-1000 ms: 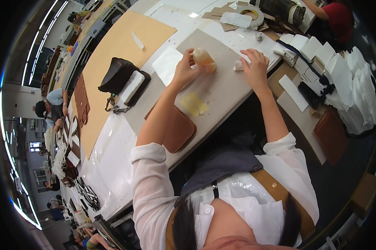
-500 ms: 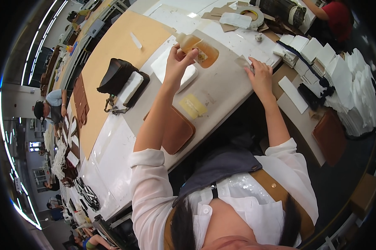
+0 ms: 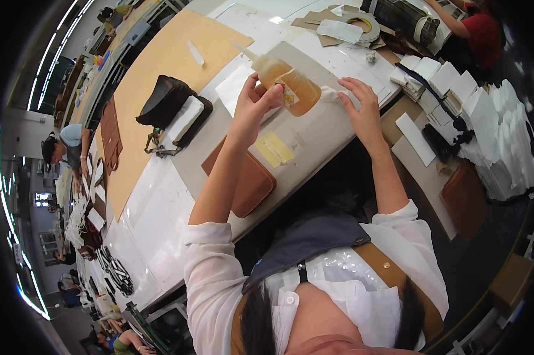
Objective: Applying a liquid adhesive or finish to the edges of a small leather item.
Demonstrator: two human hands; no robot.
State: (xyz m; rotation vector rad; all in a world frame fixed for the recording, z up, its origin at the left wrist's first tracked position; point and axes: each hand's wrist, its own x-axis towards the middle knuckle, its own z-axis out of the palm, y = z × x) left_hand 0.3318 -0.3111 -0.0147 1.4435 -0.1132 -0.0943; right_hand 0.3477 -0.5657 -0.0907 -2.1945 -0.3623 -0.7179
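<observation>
My left hand [image 3: 254, 106] is wrapped round a translucent squeeze bottle [image 3: 307, 105] of amber liquid. The bottle lies tilted above the table, its narrow nozzle pointing to the far left. Close to the bottle's base, the fingertips of my right hand [image 3: 364, 112] pinch a small white wad [image 3: 329, 93]; its material is unclear. Under my left forearm lies a brown leather piece [image 3: 256, 186] with rounded corners, partly hidden by the arm. A white pad [image 3: 231, 89] rests behind my left hand. Between my forearms, a yellow patch [image 3: 274, 149] sticks to the grey work board [image 3: 314, 133].
A black leather bag [image 3: 165, 106] with white padding stands to the left on a tan sheet [image 3: 151, 71]. Stacked white pieces [image 3: 492, 118] and another brown leather piece [image 3: 465, 201] are at right. A tape roll [image 3: 364, 28] lies far back; a red-sleeved person [image 3: 483, 41] is beyond.
The bottle has moved slightly right and nearer, and its nozzle now shows clearly. My right hand has shifted a little left, bringing the white wad close to the bottle's base.
</observation>
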